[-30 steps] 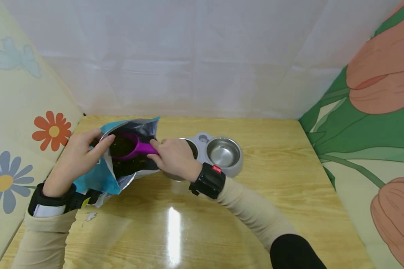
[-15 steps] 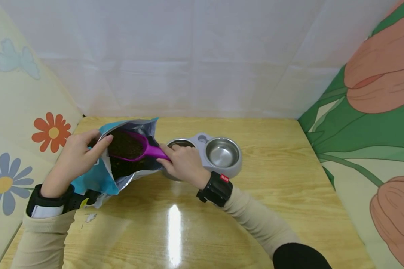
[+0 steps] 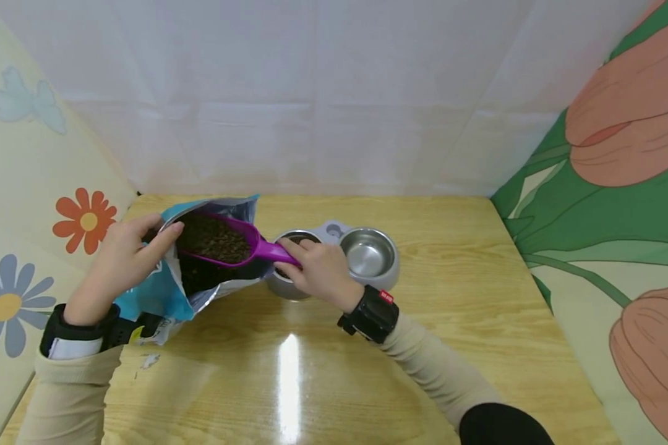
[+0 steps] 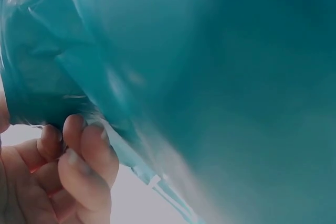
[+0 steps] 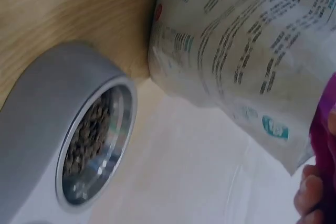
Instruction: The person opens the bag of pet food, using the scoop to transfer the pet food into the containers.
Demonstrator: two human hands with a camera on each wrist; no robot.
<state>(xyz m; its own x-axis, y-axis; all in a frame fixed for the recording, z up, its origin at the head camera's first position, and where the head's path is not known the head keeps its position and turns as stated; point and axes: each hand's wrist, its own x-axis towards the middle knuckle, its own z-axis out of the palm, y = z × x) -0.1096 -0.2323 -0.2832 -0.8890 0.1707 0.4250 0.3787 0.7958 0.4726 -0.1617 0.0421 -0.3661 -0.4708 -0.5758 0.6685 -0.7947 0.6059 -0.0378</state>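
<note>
A blue and white bag point(image 3: 161, 290) leans open at the left of the table, with dark kibble inside. My left hand point(image 3: 125, 256) grips the bag's rim, thumb on the near side; in the left wrist view its curled fingers point(image 4: 86, 166) meet the blue film. My right hand point(image 3: 320, 269) holds the handle of a purple scoop point(image 3: 275, 252), whose bowl carries brown kibble at the bag's mouth. Behind that hand stands a grey double pet bowl point(image 3: 392, 275). Its left steel bowl point(image 5: 123, 129) has kibble in it; the right steel bowl point(image 3: 370, 254) shows bare metal.
The wooden table point(image 3: 451, 321) runs up to a white cloth backdrop point(image 3: 334, 123). Flower-printed panels stand at the left point(image 3: 22, 185) and right point(image 3: 618, 154) sides. A bright light reflection lies on the table front.
My right hand has drawn the scoop rightward and up out of the bag's depth, and the kibble load in it now shows. My left hand keeps its grip on the bag.
</note>
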